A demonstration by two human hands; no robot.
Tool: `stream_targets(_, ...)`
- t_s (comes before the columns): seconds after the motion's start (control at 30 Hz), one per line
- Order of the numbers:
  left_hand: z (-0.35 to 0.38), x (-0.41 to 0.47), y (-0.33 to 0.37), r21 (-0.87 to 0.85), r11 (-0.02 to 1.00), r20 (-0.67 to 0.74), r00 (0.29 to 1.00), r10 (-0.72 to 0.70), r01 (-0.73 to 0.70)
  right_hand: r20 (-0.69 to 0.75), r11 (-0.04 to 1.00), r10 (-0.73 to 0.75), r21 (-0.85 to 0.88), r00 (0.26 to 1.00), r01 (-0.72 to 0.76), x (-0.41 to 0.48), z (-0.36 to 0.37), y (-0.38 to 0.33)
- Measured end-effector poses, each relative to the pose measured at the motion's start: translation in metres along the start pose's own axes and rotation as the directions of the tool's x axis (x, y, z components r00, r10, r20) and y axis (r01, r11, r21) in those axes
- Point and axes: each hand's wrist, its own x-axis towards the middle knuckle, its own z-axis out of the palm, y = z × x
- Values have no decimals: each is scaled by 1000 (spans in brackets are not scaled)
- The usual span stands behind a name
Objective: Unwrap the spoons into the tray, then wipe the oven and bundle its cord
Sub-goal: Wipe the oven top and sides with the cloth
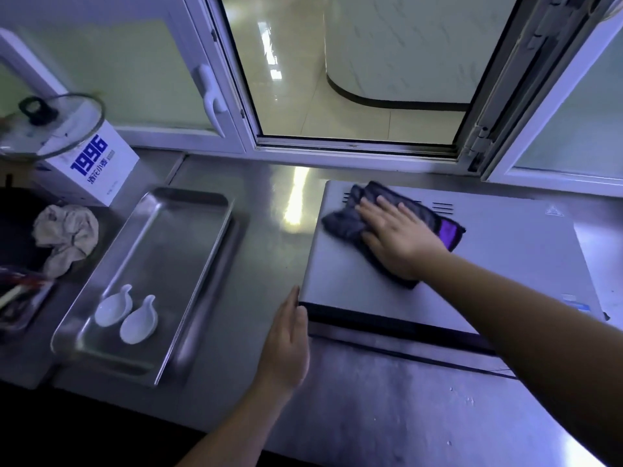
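The grey oven (505, 251) stands on the steel counter at the right, seen from above. My right hand (397, 237) lies flat with straight fingers on a dark grey cloth with a purple edge (344, 224), pressing it on the oven's top near the back left corner. My left hand (286, 345) is held flat and upright against the oven's front left corner. Two white ceramic spoons (126, 315) lie side by side at the near end of the steel tray (175, 237). A black cord (438, 360) runs along the counter in front of the oven.
A crumpled beige wrapping (65, 235) lies left of the tray. Behind it stands a white box printed 1996 (89, 166) with a glass pot lid (50, 124) leaning on it. An open window (357, 72) runs along the back of the counter.
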Motion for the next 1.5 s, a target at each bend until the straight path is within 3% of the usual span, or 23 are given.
stream_targets(0.1, 3, -1, 5, -42, 999, 44, 999, -7, 9, -23, 983, 165, 79, 986, -163, 43, -2, -13)
stream_targets(0.17, 5, 0, 3, -63, 998, 60, 998, -6, 10, -9, 982, 171, 84, 985, -170, 58, -1, -27)
stream_targets(0.3, 8, 2, -1, -133, 991, 75, 997, -2, 12, 34, 998, -61, 21, 998, 61, 54, 4, -56)
stream_targets(0.43, 11, 1, 1, -178, 984, 58, 998, 13, -3, 73, 950, -305, -45, 950, 309, 3, 13, -66)
stream_targets(0.7, 11, 2, -3, -163, 987, 76, 997, 8, 4, 213, 895, -408, -101, 888, 435, -76, 2, -18)
stream_targets(0.77, 10, 2, -6, -150, 989, 84, 996, 19, -6, 169, 920, -353, -116, 920, 375, -59, -1, -6)
stream_targets(0.87, 7, -1, -5, -135, 991, 105, 995, 3, 11, 24, 992, -93, -78, 995, 95, -9, -1, -3)
stream_targets(1.0, 6, -2, -1, -156, 987, 112, 993, -23, 40, -12, 983, 177, 48, 984, -177, 40, 3, -32)
stream_targets(1.07, 9, -2, 0, -188, 980, 100, 994, -47, 65, 3, 987, 153, 57, 988, -153, 40, 6, -52)
stream_targets(1.23, 13, -2, 11, -252, 963, 61, 995, -83, 96, 62, 983, -176, -35, 982, 178, -22, 18, -81)
stream_targets(1.3, 15, 0, 13, -238, 969, 47, 997, -61, 71, 109, 966, -241, -64, 964, 249, -52, 21, -74)
stream_targets(1.5, 18, 1, 0, -136, 988, -1, 998, -69, 69, 86, 987, -138, -76, 987, 145, -96, 12, -19)
